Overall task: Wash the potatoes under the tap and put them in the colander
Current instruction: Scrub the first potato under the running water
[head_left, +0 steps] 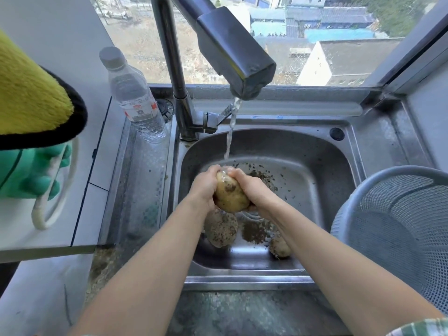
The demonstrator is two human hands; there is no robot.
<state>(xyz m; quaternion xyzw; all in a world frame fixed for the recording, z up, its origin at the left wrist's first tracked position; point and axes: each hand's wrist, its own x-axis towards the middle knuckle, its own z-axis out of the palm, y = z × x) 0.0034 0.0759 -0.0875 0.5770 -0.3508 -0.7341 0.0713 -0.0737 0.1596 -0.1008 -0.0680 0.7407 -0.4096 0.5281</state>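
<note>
A large yellowish potato (231,194) is held over the steel sink (315,166), right under the stream of water falling from the dark tap (237,61). My left hand (204,187) grips its left side and my right hand (251,187) grips its right side. Two dirtier potatoes lie on the sink floor: a big muddy potato (220,229) under my left forearm and a small potato (280,247) partly hidden by my right forearm. A grey mesh colander (397,224) stands to the right of the sink with nothing visible inside it.
A clear plastic water bottle (134,98) stands left of the tap. Green rubber gloves (29,170) and a yellow cloth (31,93) hang at the far left. Bits of dirt (254,231) lie on the sink floor. A window runs behind the sink.
</note>
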